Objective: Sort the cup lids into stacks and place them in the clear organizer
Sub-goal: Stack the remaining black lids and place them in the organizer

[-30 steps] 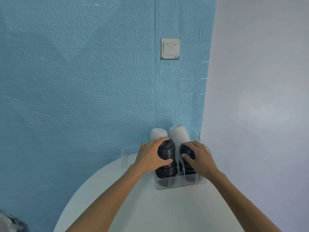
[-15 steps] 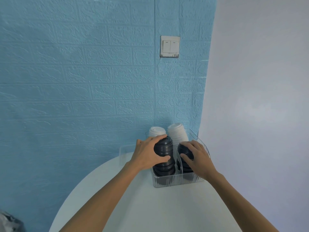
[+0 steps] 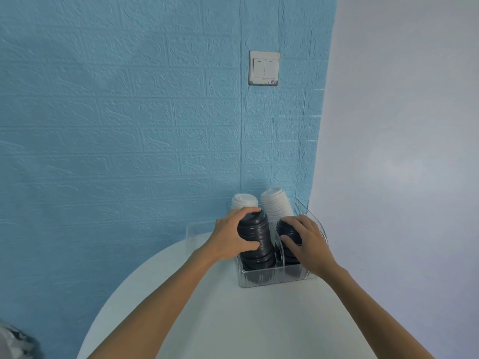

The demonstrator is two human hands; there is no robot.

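White table (image 3: 233, 320), blue brick-textured wall (image 3: 116, 125).

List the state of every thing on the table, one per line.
Left black lid stack: upright in organizer, gripped by left hand.
Right black lid stack: in organizer, gripped by right hand.
Two white lid stacks: upright behind, untouched.
Clear organizer: filled.

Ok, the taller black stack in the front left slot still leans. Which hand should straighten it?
Left. The left hand already grips that black lid stack in the clear organizer, fingers over its top. The right hand holds the shorter black stack beyond the divider.
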